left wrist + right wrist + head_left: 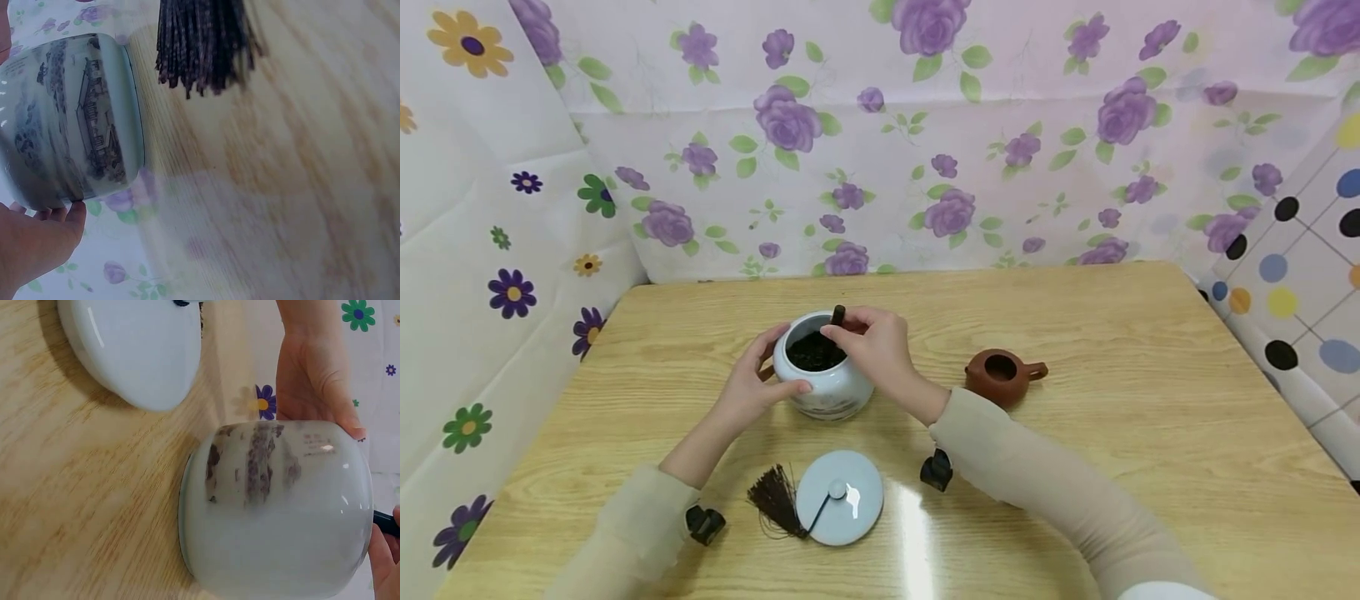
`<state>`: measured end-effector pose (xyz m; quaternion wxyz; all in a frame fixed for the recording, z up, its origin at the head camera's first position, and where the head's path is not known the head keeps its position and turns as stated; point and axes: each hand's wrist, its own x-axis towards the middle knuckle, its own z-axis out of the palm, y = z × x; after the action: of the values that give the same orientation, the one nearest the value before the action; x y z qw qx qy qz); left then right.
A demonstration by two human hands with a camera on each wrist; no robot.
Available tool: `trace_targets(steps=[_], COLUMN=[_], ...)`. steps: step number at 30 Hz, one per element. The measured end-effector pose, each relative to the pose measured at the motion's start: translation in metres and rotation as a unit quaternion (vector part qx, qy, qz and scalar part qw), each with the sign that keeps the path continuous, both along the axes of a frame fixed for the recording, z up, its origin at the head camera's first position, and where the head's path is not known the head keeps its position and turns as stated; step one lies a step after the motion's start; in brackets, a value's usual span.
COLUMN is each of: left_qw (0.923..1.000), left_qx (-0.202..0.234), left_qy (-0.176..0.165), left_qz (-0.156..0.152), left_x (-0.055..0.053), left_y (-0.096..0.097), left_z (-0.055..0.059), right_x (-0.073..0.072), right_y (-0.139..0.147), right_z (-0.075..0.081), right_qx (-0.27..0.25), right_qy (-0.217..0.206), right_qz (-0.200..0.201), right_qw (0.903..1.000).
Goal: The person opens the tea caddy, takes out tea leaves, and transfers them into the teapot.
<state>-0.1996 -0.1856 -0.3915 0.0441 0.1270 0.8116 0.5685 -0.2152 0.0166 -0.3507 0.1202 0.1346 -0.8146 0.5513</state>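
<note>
A white porcelain jar [827,396] with a painted landscape stands on the table, dark loose leaves [814,352] inside it. My left hand [752,379] grips the jar's left side, thumb at the front, fingers round the back. Over the mouth, my right hand [880,346] pinches a dark stick-like handle [838,315] that slants into the jar. Its lower end is hidden, so its kind cannot be told. In the right wrist view the handle [386,523] shows beside the jar's rim. Nearer the front lies the pale round lid [840,508] with a knob and a brown tassel [778,500].
A small reddish-brown clay teapot [1002,377] without a lid stands right of the jar, its handle pointing right. Behind the left hand, part of a small brown object [766,372] shows. Flowered cloth [865,167] hangs along the wooden table's [1112,333] back edge.
</note>
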Motion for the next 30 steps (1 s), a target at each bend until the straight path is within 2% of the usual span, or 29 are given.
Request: trace_targets(steps=[4, 7, 12, 19, 22, 30], left_qw=[1.0, 1.0, 1.0, 1.0, 0.9999, 0.9998], left_qx=[-0.004, -0.006, -0.003, 0.004, 0.006, 0.016], left_qy=[0.0, -0.001, -0.002, -0.002, -0.005, -0.006], left_qz=[0.002, 0.003, 0.005, 0.008, 0.007, 0.003], left_x=[0.001, 0.001, 0.001, 0.001, 0.001, 0.002], left_y=[0.0, 0.0, 0.0, 0.0, 0.001, 0.001], left_z=[0.0, 0.001, 0.001, 0.001, 0.001, 0.002], right_x=[-0.002, -0.003, -0.005, -0.009, -0.011, -0.014], right_y=[-0.001, -0.001, -0.001, 0.001, 0.003, 0.008], right_z=[0.001, 0.003, 0.006, 0.005, 0.004, 0.004], right_qx=[-0.015, -0.054, -0.129, -0.192, -0.219, -0.252], right_qy=[-0.034, -0.079, -0.143, -0.2, -0.218, -0.239], right_qz=[0.009, 0.013, 0.011, -0.007, -0.018, -0.03], right_qw=[0.9993, 0.9954, 0.9812, 0.9609, 0.9509, 0.9371])
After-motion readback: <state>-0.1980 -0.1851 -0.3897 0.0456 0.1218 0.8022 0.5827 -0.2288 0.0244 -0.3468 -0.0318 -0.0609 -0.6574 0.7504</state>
